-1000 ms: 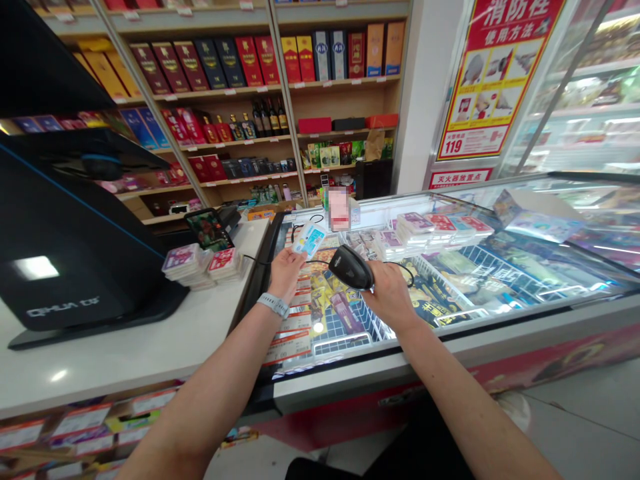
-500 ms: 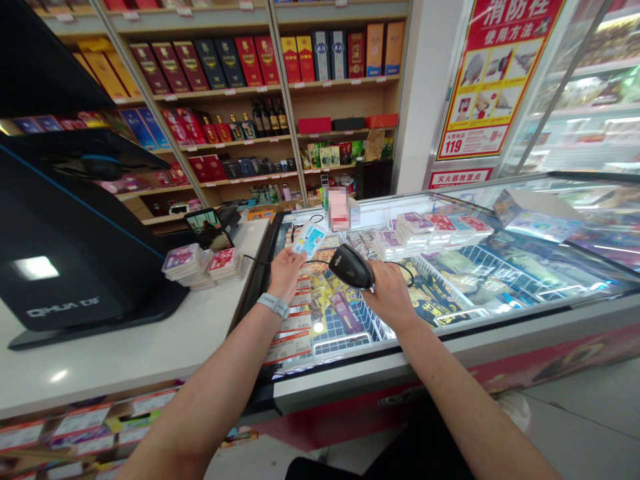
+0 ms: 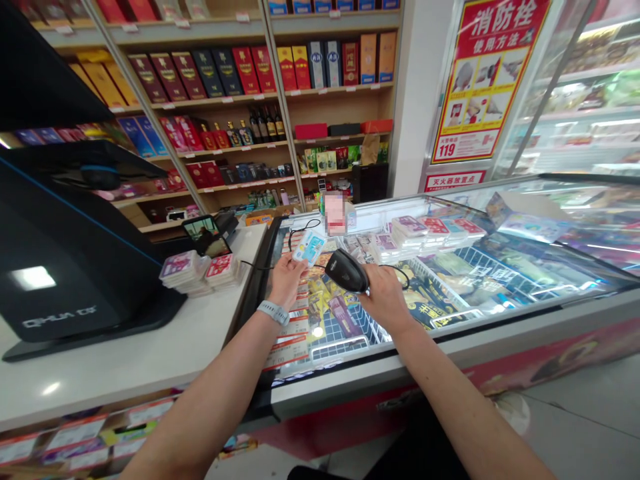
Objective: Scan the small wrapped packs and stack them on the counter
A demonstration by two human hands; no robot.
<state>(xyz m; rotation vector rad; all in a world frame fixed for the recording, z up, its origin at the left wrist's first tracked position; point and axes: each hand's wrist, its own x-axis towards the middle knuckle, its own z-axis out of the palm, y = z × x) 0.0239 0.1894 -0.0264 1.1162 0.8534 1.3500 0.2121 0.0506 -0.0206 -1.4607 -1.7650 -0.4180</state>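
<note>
Black barcode scanner (image 3: 346,271), probably, in right hand (image 3: 386,301)

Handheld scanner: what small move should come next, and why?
Probably ease the scanner slightly toward the card: the right hand grips it with its nose aimed at the card, which the left hand holds up, and a small gap separates them.

The red poster (image 3: 490,80) reads 消防栓使用方法 — with 119 at its lower left; the sign (image 3: 454,180) beneath it reads 灭火器放置点; the black till's (image 3: 75,267) lettering — too blurred to read.
</note>
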